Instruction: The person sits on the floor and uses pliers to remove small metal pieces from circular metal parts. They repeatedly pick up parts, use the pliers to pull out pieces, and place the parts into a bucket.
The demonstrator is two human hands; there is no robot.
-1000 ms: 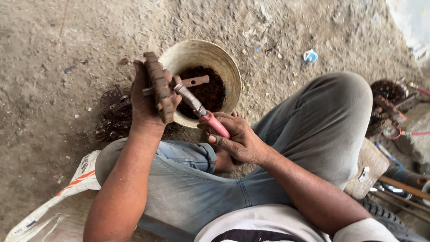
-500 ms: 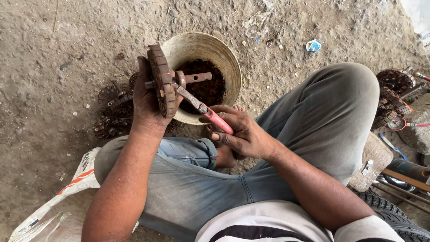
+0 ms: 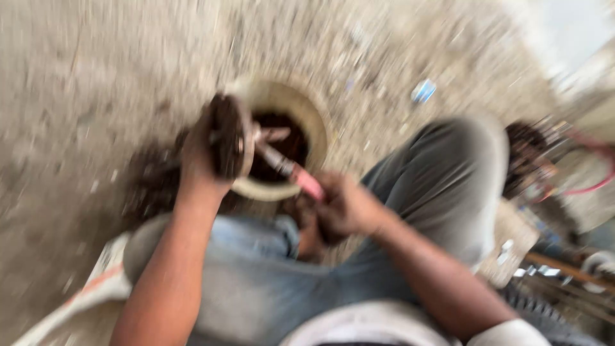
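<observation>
Head view's pretty blurry: left hand (image 3: 204, 154) has its fingers wrapped around a rusty brown toothed metal wheel (image 3: 225, 136), held up right over the near rim of a round tan bowl (image 3: 306, 109). Right hand (image 3: 343, 208), fingers curled tight, grips a pink-handled tool (image 3: 291, 170) just below that bowl, tip touching the wheel.

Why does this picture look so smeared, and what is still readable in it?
Head view: the whole frame is motion-blurred, with soft even daylight and no glare. Still readable are the left hand around a dark toothed wheel, the right hand holding a pink-handled tool, and the pale bowl behind. The clutter at right is indistinct.
</observation>
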